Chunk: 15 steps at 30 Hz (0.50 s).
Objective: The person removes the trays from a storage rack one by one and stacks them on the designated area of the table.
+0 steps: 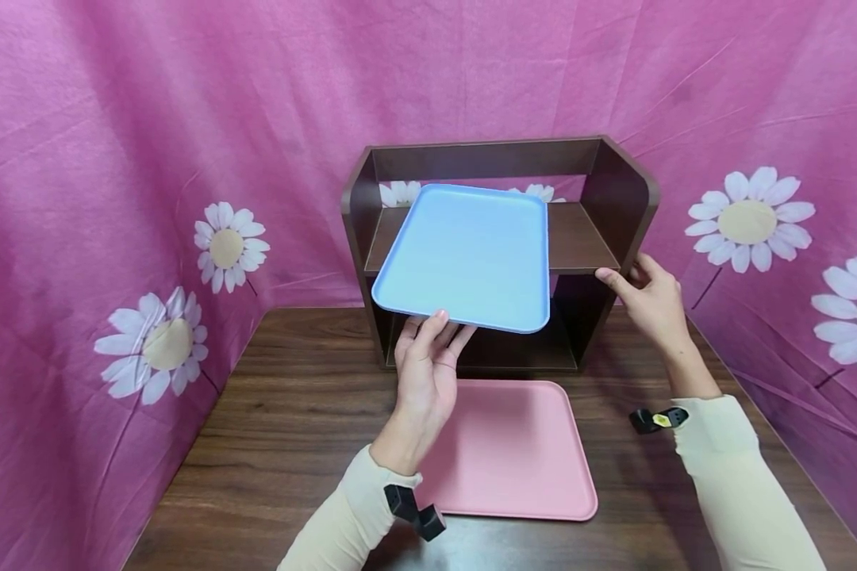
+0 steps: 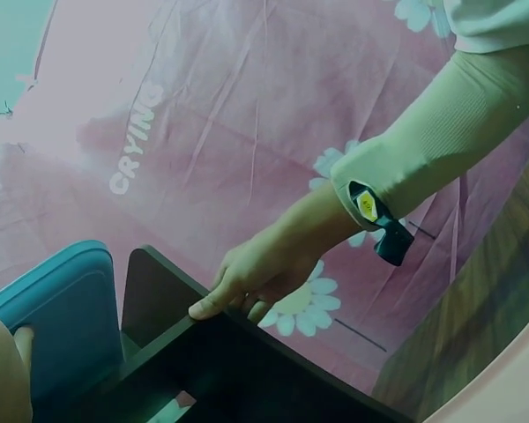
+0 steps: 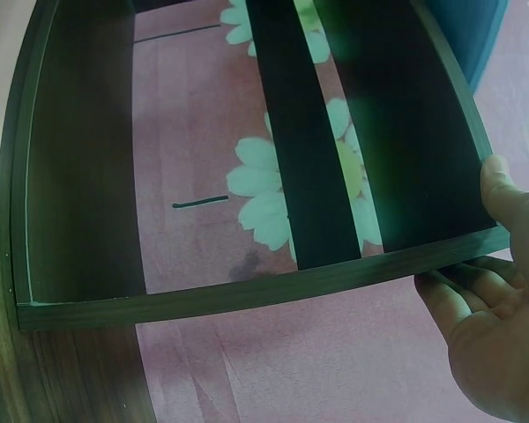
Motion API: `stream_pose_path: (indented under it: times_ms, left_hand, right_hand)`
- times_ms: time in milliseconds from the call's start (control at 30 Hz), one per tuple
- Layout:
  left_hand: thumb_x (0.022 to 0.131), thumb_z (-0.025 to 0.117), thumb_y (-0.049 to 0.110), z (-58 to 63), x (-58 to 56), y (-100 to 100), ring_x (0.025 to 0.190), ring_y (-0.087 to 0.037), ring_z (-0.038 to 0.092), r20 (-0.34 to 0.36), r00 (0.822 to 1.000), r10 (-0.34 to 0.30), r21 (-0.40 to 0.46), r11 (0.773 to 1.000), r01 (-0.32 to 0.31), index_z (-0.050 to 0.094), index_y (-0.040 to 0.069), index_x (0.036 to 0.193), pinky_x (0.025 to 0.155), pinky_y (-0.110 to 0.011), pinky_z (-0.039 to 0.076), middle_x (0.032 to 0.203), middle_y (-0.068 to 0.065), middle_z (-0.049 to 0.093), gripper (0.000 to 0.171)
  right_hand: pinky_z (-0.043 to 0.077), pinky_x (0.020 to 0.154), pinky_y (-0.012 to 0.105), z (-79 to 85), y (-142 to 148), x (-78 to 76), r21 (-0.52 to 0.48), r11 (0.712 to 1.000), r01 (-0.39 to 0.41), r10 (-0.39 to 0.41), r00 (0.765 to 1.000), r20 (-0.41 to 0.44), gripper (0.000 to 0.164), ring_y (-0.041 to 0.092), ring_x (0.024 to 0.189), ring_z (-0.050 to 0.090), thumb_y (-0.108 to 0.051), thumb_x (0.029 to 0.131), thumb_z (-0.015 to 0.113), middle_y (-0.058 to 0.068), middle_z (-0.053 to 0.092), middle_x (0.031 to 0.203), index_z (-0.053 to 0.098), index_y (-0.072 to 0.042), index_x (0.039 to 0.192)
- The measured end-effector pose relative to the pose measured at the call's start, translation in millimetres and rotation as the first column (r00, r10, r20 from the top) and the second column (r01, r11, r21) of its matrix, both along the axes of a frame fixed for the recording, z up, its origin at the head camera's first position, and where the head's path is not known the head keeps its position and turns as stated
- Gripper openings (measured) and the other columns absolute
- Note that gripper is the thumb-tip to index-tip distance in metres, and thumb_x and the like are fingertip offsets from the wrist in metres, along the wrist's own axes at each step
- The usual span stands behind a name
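Observation:
A light blue tray [image 1: 471, 254] is held up in front of the shelf's upper level, tilted. My left hand [image 1: 428, 373] pinches its near edge, thumb on top and fingers underneath. Only part of that hand [image 2: 2, 374] shows at the lower left of the left wrist view, beside the tray [image 2: 75, 326]. The dark brown two-level shelf [image 1: 623, 194] stands upright on the table. My right hand [image 1: 653, 305] grips its right side panel; in the right wrist view the thumb of that hand [image 3: 502, 326] lies on the front edge and the fingers are outside the panel.
A pink tray [image 1: 514, 452] lies flat on the wooden table [image 1: 257, 444] in front of the shelf, partly hidden by my left arm. A pink cloth [image 1: 271, 103] with white flowers hangs behind and on both sides.

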<state>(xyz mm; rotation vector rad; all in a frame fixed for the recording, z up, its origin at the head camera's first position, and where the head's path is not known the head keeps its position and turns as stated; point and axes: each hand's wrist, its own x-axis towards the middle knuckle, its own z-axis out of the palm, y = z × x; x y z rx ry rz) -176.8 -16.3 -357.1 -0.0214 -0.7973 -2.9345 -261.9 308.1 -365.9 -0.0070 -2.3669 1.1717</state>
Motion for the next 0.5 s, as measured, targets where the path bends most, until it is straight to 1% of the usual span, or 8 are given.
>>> stream_pose_path:
  times_ms: [167, 333, 500]
  left_hand:
    - [0.100, 0.060, -0.001, 3.4, -0.5, -5.4, 0.093, -0.020, 0.076, 0.006, 1.000, 0.007, -0.009, 1.000, -0.006, 0.060, 0.004, 0.101, 0.095, -0.043, 0.065, 0.095, -0.006, 0.071, 0.005]
    - [0.100, 0.059, 0.001, 6.3, -0.2, -10.4, 0.092, -0.020, 0.076, 0.001, 1.000, -0.002, -0.022, 1.000, 0.002, 0.061, 0.005, 0.099, 0.092, -0.041, 0.066, 0.096, -0.006, 0.072, 0.005]
    - [0.099, 0.062, 0.002, 7.4, 1.1, -14.4, 0.090, -0.020, 0.076, 0.012, 1.000, -0.006, -0.030, 1.000, 0.007, 0.063, 0.005, 0.096, 0.089, -0.040, 0.067, 0.093, -0.005, 0.073, 0.005]
  right_hand:
    - [0.040, 0.059, 0.013, 0.8, 0.2, 0.5, 0.007, 1.000, 0.000, 0.000, 1.000, 0.005, 0.047, -0.009, 0.063, 0.051, -0.044, 0.096, 0.080, -0.047, 0.056, 0.074, 0.068, -0.014, 0.130]
    - [0.039, 0.058, 0.015, 1.6, 0.4, 1.1, 0.013, 1.000, 0.001, -0.001, 1.000, 0.008, 0.048, -0.005, 0.067, 0.050, -0.045, 0.096, 0.079, -0.043, 0.056, 0.074, 0.068, -0.013, 0.130]
    - [0.039, 0.057, 0.016, 1.6, 1.8, 0.6, 0.017, 1.000, -0.001, 0.001, 1.000, 0.017, 0.048, -0.003, 0.068, 0.049, -0.046, 0.096, 0.078, -0.042, 0.056, 0.075, 0.067, -0.014, 0.130]
